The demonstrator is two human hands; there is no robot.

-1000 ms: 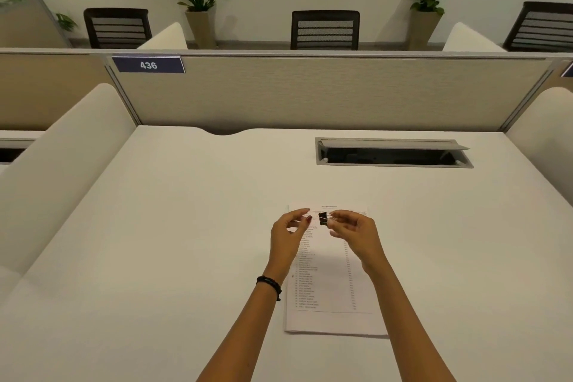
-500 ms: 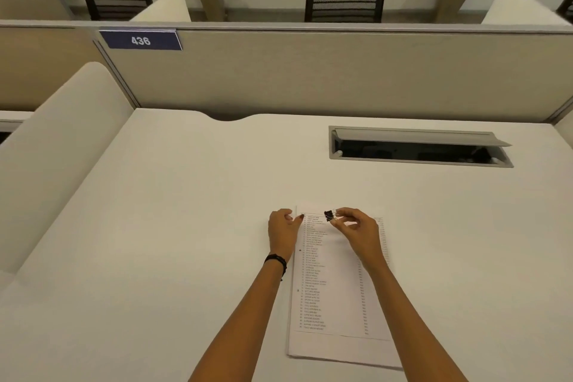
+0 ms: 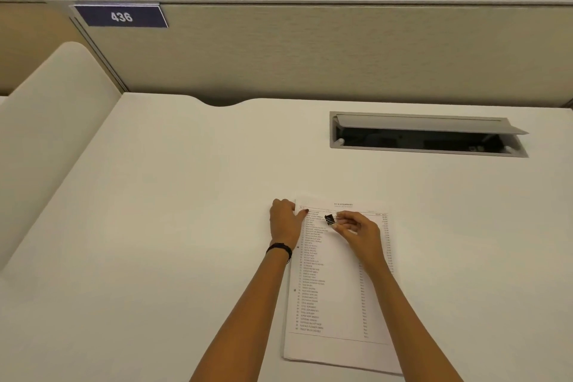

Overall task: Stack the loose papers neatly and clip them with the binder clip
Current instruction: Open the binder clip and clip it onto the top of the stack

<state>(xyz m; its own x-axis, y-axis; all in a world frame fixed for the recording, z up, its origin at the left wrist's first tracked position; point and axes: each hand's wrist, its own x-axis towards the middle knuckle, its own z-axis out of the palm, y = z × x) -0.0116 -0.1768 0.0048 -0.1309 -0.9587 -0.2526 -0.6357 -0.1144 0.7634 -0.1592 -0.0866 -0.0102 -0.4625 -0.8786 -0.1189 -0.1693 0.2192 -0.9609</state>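
Note:
A stack of white printed papers [image 3: 336, 295] lies flat on the white desk, its long side running away from me. My right hand [image 3: 359, 231] pinches a small black binder clip [image 3: 329, 219] by its wire handles, just above the upper part of the top sheet. My left hand [image 3: 283, 220] rests at the stack's upper left corner, fingertips pressing the paper's edge. A black band circles my left wrist.
The white desk [image 3: 173, 226] stretches wide to the left and right. An open cable hatch [image 3: 428, 136] sits at the back right. A beige partition [image 3: 310, 49] with a blue "436" label [image 3: 121, 16] closes the far edge. A curved white divider [image 3: 46, 121] borders the left.
My left hand came down from beside the clip to the stack's upper left corner. My right hand lowered the clip closer to the paper. The camera tilted downward.

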